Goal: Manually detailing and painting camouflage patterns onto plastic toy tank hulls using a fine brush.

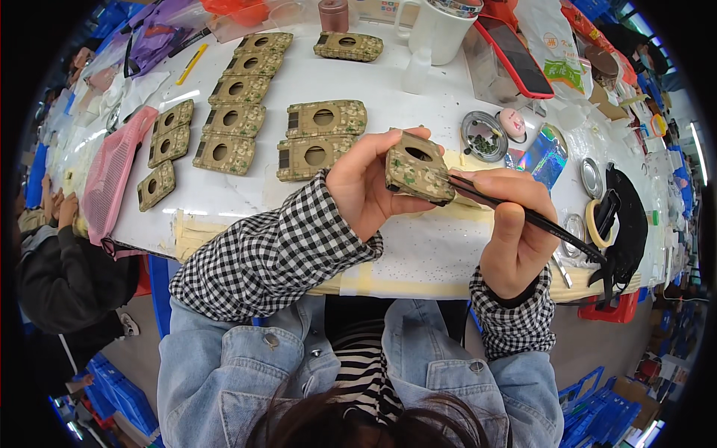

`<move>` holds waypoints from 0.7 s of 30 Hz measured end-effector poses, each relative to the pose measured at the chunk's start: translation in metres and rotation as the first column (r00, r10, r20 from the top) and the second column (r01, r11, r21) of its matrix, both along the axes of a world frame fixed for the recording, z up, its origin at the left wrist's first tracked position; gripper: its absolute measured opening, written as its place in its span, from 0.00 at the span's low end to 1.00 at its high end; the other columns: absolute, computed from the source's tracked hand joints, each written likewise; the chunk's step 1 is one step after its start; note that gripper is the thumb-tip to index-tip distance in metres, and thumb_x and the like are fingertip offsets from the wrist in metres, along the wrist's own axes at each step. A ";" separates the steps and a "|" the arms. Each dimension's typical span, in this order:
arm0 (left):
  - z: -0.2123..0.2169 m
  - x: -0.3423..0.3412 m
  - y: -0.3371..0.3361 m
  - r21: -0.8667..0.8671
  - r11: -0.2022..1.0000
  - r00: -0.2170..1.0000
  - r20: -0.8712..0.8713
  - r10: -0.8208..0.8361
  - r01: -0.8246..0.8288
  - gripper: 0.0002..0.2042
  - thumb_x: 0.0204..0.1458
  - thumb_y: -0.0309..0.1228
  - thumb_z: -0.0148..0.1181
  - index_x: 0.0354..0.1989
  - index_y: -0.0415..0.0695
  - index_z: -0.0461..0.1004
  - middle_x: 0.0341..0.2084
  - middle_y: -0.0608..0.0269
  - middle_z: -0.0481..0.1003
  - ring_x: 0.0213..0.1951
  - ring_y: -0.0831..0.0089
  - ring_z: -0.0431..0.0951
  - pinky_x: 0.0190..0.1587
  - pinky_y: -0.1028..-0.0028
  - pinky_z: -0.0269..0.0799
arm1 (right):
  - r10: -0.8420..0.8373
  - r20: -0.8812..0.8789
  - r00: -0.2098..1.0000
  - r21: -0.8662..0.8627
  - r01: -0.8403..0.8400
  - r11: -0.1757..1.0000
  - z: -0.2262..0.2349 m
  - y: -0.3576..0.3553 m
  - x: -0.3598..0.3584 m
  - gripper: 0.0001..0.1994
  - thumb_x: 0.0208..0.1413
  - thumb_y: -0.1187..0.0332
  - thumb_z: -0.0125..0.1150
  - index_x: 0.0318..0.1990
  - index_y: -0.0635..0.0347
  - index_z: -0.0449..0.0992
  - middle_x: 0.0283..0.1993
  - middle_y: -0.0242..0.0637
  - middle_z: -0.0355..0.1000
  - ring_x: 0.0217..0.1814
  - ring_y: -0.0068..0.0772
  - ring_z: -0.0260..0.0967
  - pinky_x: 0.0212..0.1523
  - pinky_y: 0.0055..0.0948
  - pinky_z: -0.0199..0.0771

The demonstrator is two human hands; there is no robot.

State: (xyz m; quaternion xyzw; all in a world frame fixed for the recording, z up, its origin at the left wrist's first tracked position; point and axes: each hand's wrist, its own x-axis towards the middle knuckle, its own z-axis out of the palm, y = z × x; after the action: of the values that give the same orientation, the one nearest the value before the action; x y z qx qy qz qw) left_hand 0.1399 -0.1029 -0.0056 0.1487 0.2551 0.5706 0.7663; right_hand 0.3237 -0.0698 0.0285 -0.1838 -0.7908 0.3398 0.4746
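Observation:
My left hand (352, 183) grips a camouflage model tank hull (411, 173) with a round hole in its top, held tilted above the table. My right hand (511, 243) pinches black tweezers (549, 226), whose tips meet the hull's right side. Whether a small part sits between the tips is too small to tell. Beyond my left hand lie two matching hulls (323, 119), one behind the other. A round dish (468, 142) with small dark green pieces stands beyond my right hand.
More camouflage hulls (237, 89) stand in rows at the left, near a pink mesh bag (119, 172). A white mug (437, 33), small bottle (418, 71) and red-edged phone (514, 56) are at the back. A black pouch (627, 216) lies right. Another person (71, 276) sits left.

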 end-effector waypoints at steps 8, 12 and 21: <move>-0.001 0.000 0.000 0.002 1.000 1.000 0.013 -0.005 0.005 0.24 0.58 0.41 0.39 0.57 0.38 0.59 0.52 0.47 0.66 0.46 0.57 0.74 0.43 0.68 0.77 | 0.014 -0.005 1.000 -0.011 -0.014 1.000 -0.001 0.001 0.001 0.08 0.59 0.72 0.48 0.39 0.68 0.71 0.40 0.45 0.73 0.42 0.35 0.69 0.45 0.29 0.68; -0.002 0.000 0.000 -0.004 1.000 1.000 0.009 -0.003 0.003 0.23 0.58 0.41 0.39 0.57 0.38 0.59 0.52 0.47 0.66 0.46 0.57 0.75 0.43 0.68 0.77 | 0.019 -0.009 1.000 -0.014 -0.019 1.000 -0.001 0.001 0.000 0.08 0.59 0.72 0.48 0.38 0.68 0.71 0.40 0.46 0.73 0.42 0.35 0.70 0.45 0.29 0.68; -0.002 -0.001 0.000 -0.002 1.000 1.000 0.013 -0.006 0.006 0.23 0.58 0.41 0.38 0.57 0.37 0.59 0.52 0.47 0.66 0.46 0.58 0.75 0.44 0.68 0.77 | 0.024 -0.020 1.000 -0.026 -0.024 0.999 -0.003 0.000 0.000 0.08 0.58 0.73 0.49 0.38 0.69 0.72 0.40 0.47 0.74 0.42 0.35 0.70 0.45 0.29 0.68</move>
State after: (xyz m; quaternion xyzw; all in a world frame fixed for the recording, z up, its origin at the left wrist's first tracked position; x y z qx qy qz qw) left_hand 0.1392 -0.1029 -0.0076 0.1450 0.2503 0.5691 0.7697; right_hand 0.3237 -0.0695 0.0255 -0.1772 -0.7839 0.3576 0.4757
